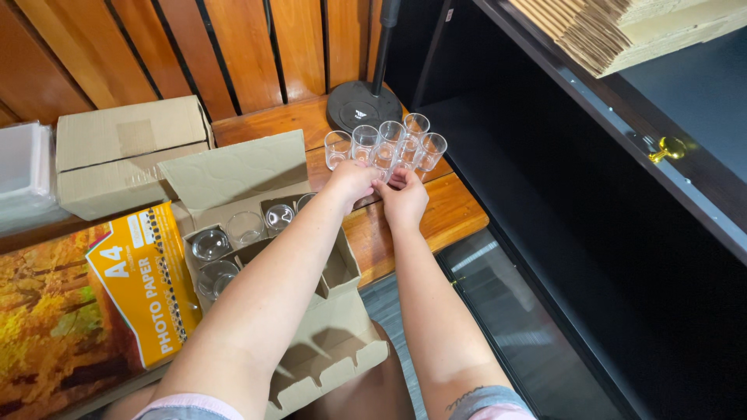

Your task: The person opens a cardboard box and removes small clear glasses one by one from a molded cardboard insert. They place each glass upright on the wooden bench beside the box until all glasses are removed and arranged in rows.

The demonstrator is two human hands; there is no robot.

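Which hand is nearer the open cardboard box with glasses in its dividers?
Left. The left hand sits just past the open cardboard box, above its far edge; the right hand is farther right, over the wooden bench.

- The cluster of clear glasses [387, 145] fills the far end of the wooden bench [455, 214]; both hands meet at its near edge.
- The round black stand base [362, 106] with its pole blocks the way just behind the glasses.
- The open divided carton [257, 233] and its raised flap [237, 167] crowd the left.
- The bare bench top right of the right hand [402, 198] stays passable, up to the dark cabinet [591, 233].
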